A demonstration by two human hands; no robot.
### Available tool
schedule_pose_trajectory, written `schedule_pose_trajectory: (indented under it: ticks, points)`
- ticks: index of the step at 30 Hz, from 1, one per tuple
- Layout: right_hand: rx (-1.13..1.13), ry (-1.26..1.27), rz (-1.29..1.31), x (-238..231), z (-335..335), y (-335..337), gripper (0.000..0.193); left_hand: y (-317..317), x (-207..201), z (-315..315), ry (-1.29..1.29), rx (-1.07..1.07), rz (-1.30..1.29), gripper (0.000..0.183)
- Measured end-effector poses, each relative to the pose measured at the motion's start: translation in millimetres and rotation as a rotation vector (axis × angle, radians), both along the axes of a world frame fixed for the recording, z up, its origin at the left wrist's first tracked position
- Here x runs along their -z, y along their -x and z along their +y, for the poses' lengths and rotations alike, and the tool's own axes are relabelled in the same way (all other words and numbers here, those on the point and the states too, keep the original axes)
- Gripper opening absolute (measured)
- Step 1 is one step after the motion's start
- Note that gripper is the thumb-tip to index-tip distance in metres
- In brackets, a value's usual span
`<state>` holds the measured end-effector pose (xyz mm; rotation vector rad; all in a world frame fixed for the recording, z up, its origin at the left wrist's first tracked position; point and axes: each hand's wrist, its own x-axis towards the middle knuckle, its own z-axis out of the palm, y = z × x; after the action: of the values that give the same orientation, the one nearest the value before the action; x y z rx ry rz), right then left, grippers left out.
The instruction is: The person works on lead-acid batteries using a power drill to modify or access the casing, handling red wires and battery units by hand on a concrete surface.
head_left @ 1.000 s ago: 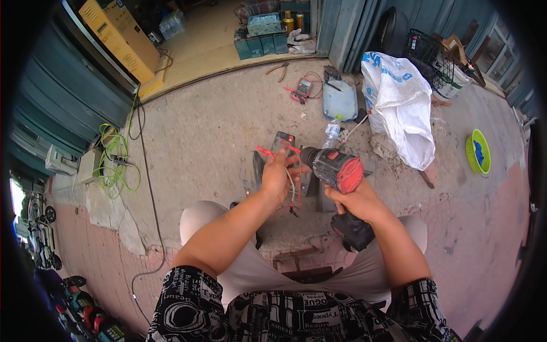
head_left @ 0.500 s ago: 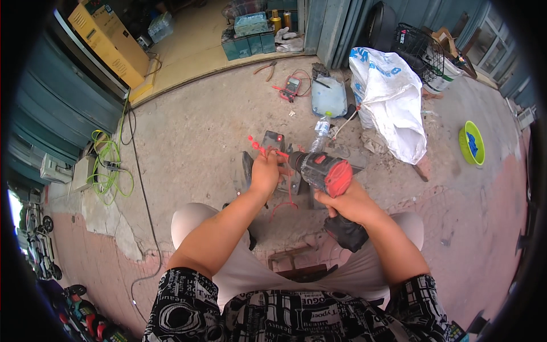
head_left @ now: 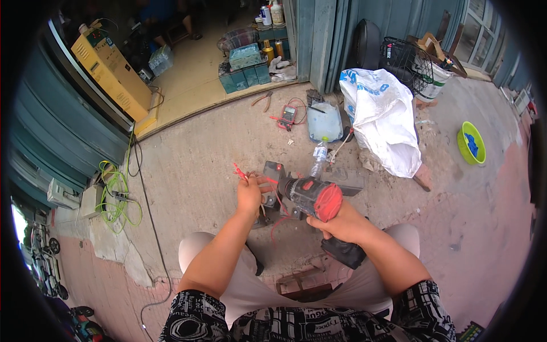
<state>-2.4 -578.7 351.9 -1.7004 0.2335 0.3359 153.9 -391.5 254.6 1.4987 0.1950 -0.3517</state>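
My right hand [head_left: 341, 224] grips the handle of a black and red cordless drill [head_left: 312, 196], its chuck pointing left. Left of the chuck, the fingers of my left hand [head_left: 250, 196] are closed on red wires [head_left: 241, 172], whose loose ends stick out beyond the fingertips. One red strand runs from my left hand toward the chuck; whether it is clamped there is too small to tell. Another thin red strand hangs below the drill. Under and behind both hands lie dark box-shaped parts [head_left: 274, 169] on the ground, partly hidden by the drill and my fingers.
Beyond the drill stand a plastic bottle [head_left: 319, 157], a translucent jug [head_left: 325, 122], a red multimeter [head_left: 288, 115] and pliers [head_left: 262, 101]. A white sack [head_left: 387, 122] is at the back right, and a green basin [head_left: 472, 143] farther right. Green cable [head_left: 117, 194] coils at left.
My left hand has moved left, away from the drill chuck, drawing the red wires along. The drill has shifted slightly left and down. The view has tilted up a little.
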Motion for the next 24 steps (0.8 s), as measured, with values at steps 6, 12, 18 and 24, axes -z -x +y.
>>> schedule_pose_trajectory:
  ticks: [6,12,18,24]
  points:
    - [0.075,0.077,-0.091,-30,-1,-17,0.029,11,-32,-1,0.160,0.076,0.069,0.022]
    - [0.189,-0.068,-0.310,-23,-14,-33,0.017,15,-41,2,0.221,0.071,0.120,0.024]
    - [0.435,-0.370,-0.313,-14,-7,-36,0.009,34,-45,14,0.230,0.151,0.136,0.021]
    - [0.470,-0.434,-0.146,14,6,-39,0.011,56,-31,18,0.181,0.224,0.191,0.024]
